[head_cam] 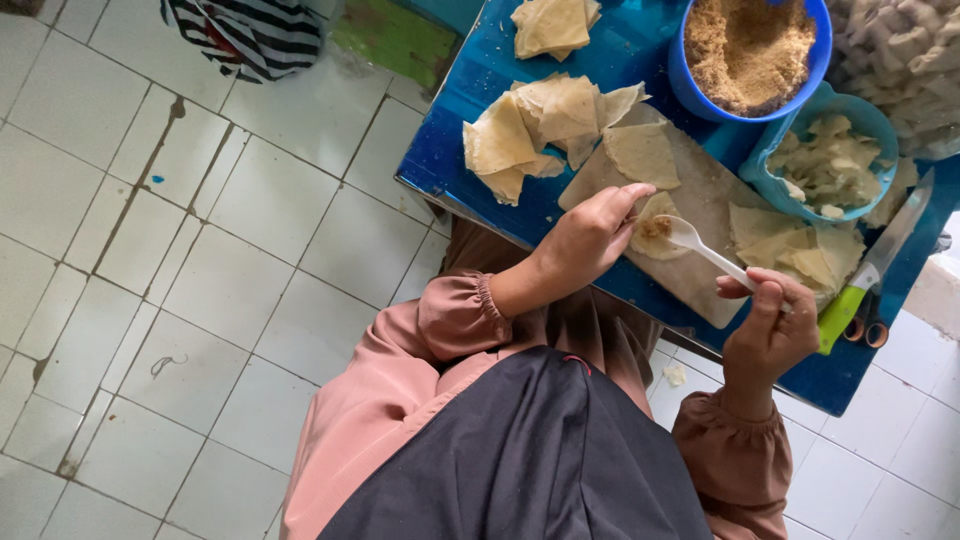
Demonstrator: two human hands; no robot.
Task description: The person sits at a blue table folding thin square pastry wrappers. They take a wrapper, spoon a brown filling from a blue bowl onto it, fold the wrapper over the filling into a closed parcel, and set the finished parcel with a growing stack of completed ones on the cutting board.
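My left hand [590,235] cups a small triangular pale wrapper [652,228] over a wooden board [700,185]. A dab of brown filling lies on that wrapper. My right hand [770,325] pinches the handle of a white plastic spoon [700,245], and the spoon's bowl rests on the wrapper beside the filling. More cut wrappers [540,125] lie in loose piles on the board and on the blue table [450,150]. A blue bowl of brown crumbly filling [750,45] stands at the back.
A light blue tub [830,160] holds pale pieces. A knife with a green handle [865,280] and scissors lie at the table's right edge. Folded pieces are heaped at the top right [900,55]. White floor tiles [200,250] spread to the left; striped cloth lies at top.
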